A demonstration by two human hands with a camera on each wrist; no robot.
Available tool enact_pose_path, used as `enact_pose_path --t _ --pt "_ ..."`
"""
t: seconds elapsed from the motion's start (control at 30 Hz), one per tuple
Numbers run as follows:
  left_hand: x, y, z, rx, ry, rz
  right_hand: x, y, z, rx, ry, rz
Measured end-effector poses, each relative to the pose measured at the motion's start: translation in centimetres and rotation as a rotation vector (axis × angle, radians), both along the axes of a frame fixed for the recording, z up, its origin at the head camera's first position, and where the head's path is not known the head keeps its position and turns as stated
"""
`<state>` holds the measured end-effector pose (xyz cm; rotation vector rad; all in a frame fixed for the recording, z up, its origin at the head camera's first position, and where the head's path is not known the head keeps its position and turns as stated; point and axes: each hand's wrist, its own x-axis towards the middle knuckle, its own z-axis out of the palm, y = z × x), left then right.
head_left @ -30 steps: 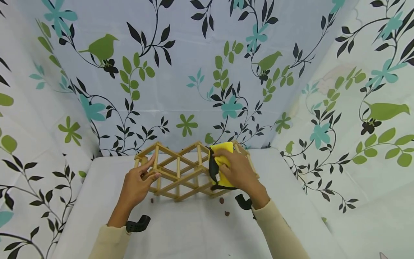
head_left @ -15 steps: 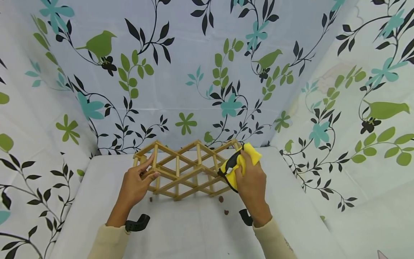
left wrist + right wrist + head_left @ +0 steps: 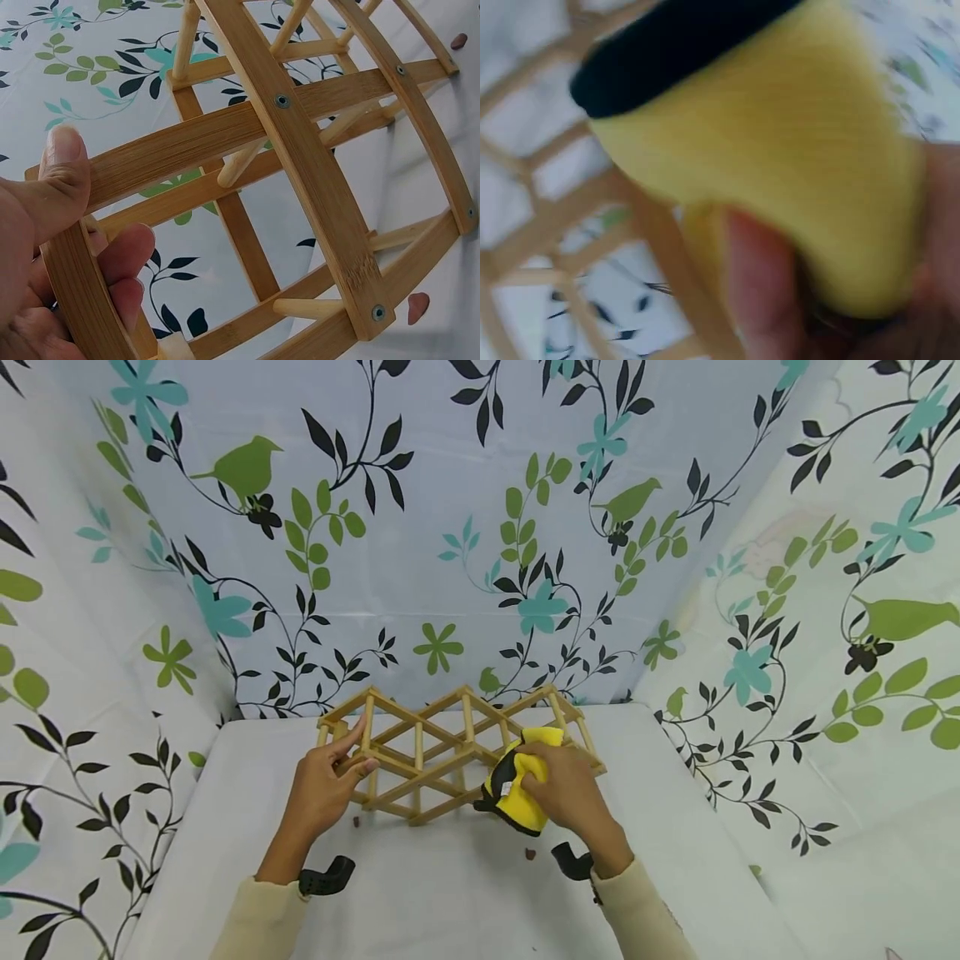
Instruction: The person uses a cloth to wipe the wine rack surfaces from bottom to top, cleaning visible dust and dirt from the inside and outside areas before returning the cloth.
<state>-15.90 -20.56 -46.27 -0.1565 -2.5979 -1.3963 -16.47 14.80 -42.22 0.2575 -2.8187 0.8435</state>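
Note:
A wooden lattice rack (image 3: 420, 752) of crossed slats and round dowels stands at the back of the white table. Its left end is gripped by my left hand (image 3: 322, 785); in the left wrist view the thumb presses on a slat (image 3: 172, 154) and the fingers curl behind it. My right hand (image 3: 566, 785) holds a bunched yellow cloth (image 3: 528, 777) with black edging against the rack's right front. In the right wrist view the cloth (image 3: 765, 142) is blurred and overlaps the slats, with the thumb pressed on it.
Small reddish-brown bits lie on the white table (image 3: 450, 893), one (image 3: 530, 854) in front of the cloth and another (image 3: 356, 821) near the left hand. A patterned sheet (image 3: 465, 527) hangs behind and at both sides.
The right hand swings the cloth out to the rack's right end, then back left and down to its lower front. My left hand keeps its grip, and the rack stays in place.

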Motion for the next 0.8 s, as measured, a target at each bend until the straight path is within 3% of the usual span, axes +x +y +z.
enact_pose_path --t 0.07,0.2,0.33,0.43,0.57,0.67,0.73,0.8 --pt "0.0 0.1 -0.1 -0.003 -0.002 0.004 -0.3 0.3 1.4 -0.092 0.02 0.0" --pt "0.1 0.6 -0.1 0.007 -0.004 0.01 -1.8 -0.3 4.3 -0.28 0.245 0.035" --pt "0.5 1.1 -0.1 0.026 0.001 0.014 -4.4 -3.1 6.1 -0.312 0.339 0.123" --pt "0.8 1.5 -0.1 0.038 -0.006 0.03 -6.7 -6.3 6.3 -0.232 0.308 0.2" --pt "1.2 2.2 -0.2 0.045 -0.004 0.059 -9.4 -9.5 4.9 0.0 0.235 0.188" --pt "1.5 2.6 -0.2 0.055 0.005 0.076 -9.9 -10.1 4.6 0.146 0.103 0.173" --pt "1.6 2.7 -0.2 0.061 0.014 0.079 -9.6 -10.1 5.1 0.174 0.003 0.215" --pt "1.5 3.0 -0.1 0.065 0.018 0.083 -9.3 -10.2 5.5 0.166 -0.023 0.251"
